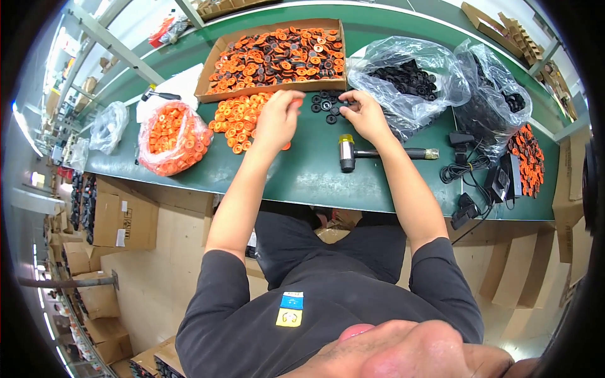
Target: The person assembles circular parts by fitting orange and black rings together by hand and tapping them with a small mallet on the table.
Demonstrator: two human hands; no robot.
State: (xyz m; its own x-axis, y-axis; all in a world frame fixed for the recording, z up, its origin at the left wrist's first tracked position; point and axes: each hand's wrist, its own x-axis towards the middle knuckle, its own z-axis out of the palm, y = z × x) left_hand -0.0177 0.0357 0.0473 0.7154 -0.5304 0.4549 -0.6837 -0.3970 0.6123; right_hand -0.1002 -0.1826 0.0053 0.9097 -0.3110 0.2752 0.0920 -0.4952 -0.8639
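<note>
Black discs [326, 106] clustered on a green bench [302, 179]

They are spread between the left hand [280, 120], curled beside loose orange discs [236, 120], and the right hand [368, 117], its fingers bent close; whether anything is gripped cannot be told. Behind, a cardboard tray [214, 96] is filled with orange and black pieces [277, 58]. A mallet [346, 153] is crossed by the right forearm [409, 186].

Tabletop [302, 183], centre of frame: green, smooth, with a soft sheen. Discs, orange [236, 120], left of centre: moulded plastic, slightly glossy. Discs, black [331, 118], centre: plastic, duller. Tray [217, 96], top centre: brown cardboard, matt. Bag [444, 66], upper right: clear plastic film, crinkled, glossy. Hammer [347, 151], right of centre: polished metal head with yellow and black faces. Shirt [359, 296], lower centre: dark cloth, matt.
</note>
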